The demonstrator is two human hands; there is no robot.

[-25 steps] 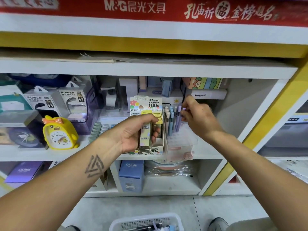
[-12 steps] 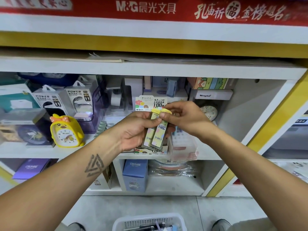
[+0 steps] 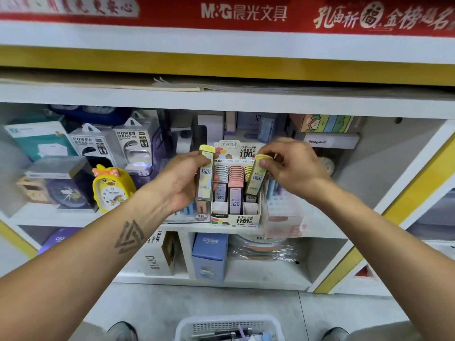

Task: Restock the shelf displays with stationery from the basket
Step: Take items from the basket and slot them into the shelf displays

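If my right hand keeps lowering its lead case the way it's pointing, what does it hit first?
Probably the yellow-capped cases in the display box's right column; the right hand tilts its lead case down there, though depth is unclear.

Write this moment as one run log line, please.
left hand: holds yellow lead case | right hand: lowers second yellow case at display box | basket: on floor

Bare forearms, a triangular tattoo (image 3: 129, 238) on the left; dark shoes (image 3: 123, 331) below.
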